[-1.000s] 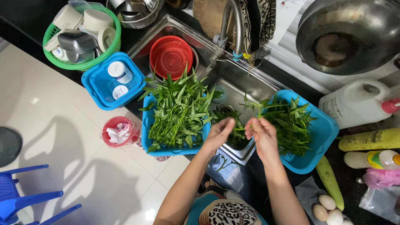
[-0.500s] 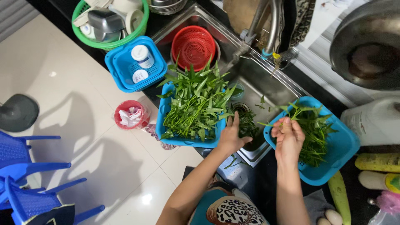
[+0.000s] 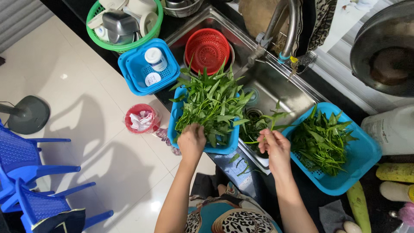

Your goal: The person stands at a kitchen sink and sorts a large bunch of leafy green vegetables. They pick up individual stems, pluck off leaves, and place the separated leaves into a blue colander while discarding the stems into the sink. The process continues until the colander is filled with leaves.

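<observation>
Left hand [image 3: 192, 141] sits at the near edge of the heap of long-leaved green stalks [image 3: 211, 105], fingers curled down into the leaves w/ a loose grab; exactly which stalks it has, can't tell. That heap fills the blue plastic rectangular basket [image 3: 224, 147], which rests on the front edge of the steel sink [image 3: 276, 86], left of centre.

Right hand [image 3: 274, 146] is over the sink's front rim, fingertips pinched on a single thin green stem w/ leaves [image 3: 269, 123] that runs up and away over the drain area. A small dark clump of trimmed greens [image 3: 252, 127] lies in the sink bottom just beside that stem.

To the right, a second blue plastic basket [image 3: 358, 155] holds a smaller pile of picked green leaves [image 3: 321, 140]; it's near the right hand, not touching.

Around: round red plastic colander [image 3: 209, 49] in the back-left of the sink, steel tap [image 3: 282, 26] above it. Blue square crate w/ two white lidded tubs [image 3: 146, 67] and a green round basket of metal and white dishes [image 3: 125, 21] on the dark counter, left. Small red bin w/ crumpled white waste [image 3: 141, 118] on the white tiled floor [image 3: 77, 86], blue plastic chairs [image 3: 30, 172] farther left. Big dark wok [image 3: 384, 47] top right.
</observation>
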